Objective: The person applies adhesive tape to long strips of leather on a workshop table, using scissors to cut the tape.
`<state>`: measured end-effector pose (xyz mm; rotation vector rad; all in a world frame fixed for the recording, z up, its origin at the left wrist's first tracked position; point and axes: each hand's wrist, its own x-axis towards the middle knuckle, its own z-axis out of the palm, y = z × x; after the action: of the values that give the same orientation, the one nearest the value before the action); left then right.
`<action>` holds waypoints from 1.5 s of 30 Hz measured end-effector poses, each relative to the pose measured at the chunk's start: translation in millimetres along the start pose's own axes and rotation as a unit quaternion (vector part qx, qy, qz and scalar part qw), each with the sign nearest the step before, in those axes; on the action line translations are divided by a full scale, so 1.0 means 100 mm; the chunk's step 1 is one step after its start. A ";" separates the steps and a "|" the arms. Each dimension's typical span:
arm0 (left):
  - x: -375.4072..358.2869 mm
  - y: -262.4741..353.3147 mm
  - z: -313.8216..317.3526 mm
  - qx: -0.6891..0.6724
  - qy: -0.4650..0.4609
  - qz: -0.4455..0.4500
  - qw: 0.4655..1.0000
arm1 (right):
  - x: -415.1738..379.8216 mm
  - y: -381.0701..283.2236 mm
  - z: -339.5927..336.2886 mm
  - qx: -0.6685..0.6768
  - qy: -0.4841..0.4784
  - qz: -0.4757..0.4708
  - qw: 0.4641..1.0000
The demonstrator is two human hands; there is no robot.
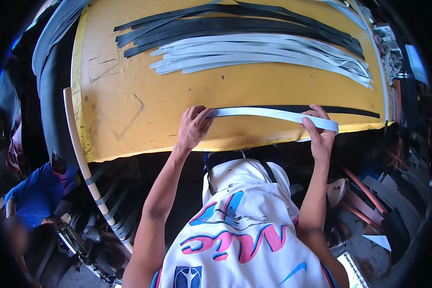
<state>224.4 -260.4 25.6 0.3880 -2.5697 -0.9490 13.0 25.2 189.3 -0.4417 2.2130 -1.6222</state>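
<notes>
While both hands worked at the near edge of the yellow bench, the scene read as follows

Step in hand: a single pale strip was being laid out flat along the front of the bench, stretched between the two hands; by my judgement this was the smoothing or aligning stage, with the strip not yet let go

Left hand: its grip was closed over the strip's left end, thumb and fingers pinching it down against the bench top

Right hand: its grip was closed on the strip near the right end, fingers curled on top, the tip of the strip sticking out just past them over the bench edge

Where the strip lay: along the near edge of the bench, directly on top of a long black strip whose end showed to the right of the hand

Other stock: a pile of pale strips and a pile of black strips lay well apart from the hands, towards the far side of the bench

Around the bench: a white rod leaned at its left edge; another person in a blue top was low at the left

Next move, as a judgement: it called for even tension from both hands, keeping the pale strip square over the black one, and a release that left neither end shifted
</notes>
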 end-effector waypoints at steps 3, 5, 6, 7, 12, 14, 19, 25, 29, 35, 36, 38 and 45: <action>0.01 0.02 0.02 0.005 0.004 -0.018 1.000 | -0.01 0.01 0.04 0.017 -0.001 0.023 1.000; 0.01 0.02 0.04 0.007 0.008 -0.017 1.000 | -0.01 0.05 0.05 0.046 0.002 0.031 0.998; 0.01 0.02 0.04 0.010 0.013 -0.014 1.000 | 0.00 0.06 0.05 0.045 0.003 0.032 0.998; 0.02 0.03 0.04 0.009 0.012 -0.014 1.000 | 0.01 0.06 0.04 0.048 -0.002 0.033 0.998; 0.04 0.04 0.03 0.005 0.033 0.005 0.999 | 0.04 0.06 0.02 0.015 -0.014 0.028 0.999; 0.04 0.05 0.03 0.005 0.034 0.003 0.999 | 0.04 0.07 0.00 0.009 -0.015 0.027 0.999; 0.05 0.06 0.03 0.009 0.039 0.012 0.999 | 0.07 0.12 0.00 0.018 -0.018 0.024 0.999; 0.01 0.31 0.12 0.125 0.031 -0.022 0.991 | 0.09 0.17 -0.03 0.008 -0.022 0.029 0.999; 0.02 0.50 0.22 0.145 0.037 -0.042 0.988 | 0.09 0.21 -0.04 -0.001 -0.023 0.034 0.999; 0.17 0.52 0.43 0.049 0.042 0.014 0.998 | 0.09 0.20 -0.02 -0.005 -0.023 0.028 0.999; 0.19 0.48 0.43 0.052 0.044 0.014 0.998 | 0.09 0.20 -0.02 -0.001 -0.020 0.025 0.999; 0.21 0.44 0.43 0.038 0.013 0.021 0.999 | 0.10 0.22 -0.02 0.004 -0.016 0.020 1.000; 0.20 0.35 0.34 -0.002 0.010 0.028 1.000 | 0.10 0.26 -0.02 0.024 -0.007 0.025 0.999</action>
<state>187.2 -222.8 29.8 0.3198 -2.5471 -0.9254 2.0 29.7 163.6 -0.3812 2.1531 -1.6367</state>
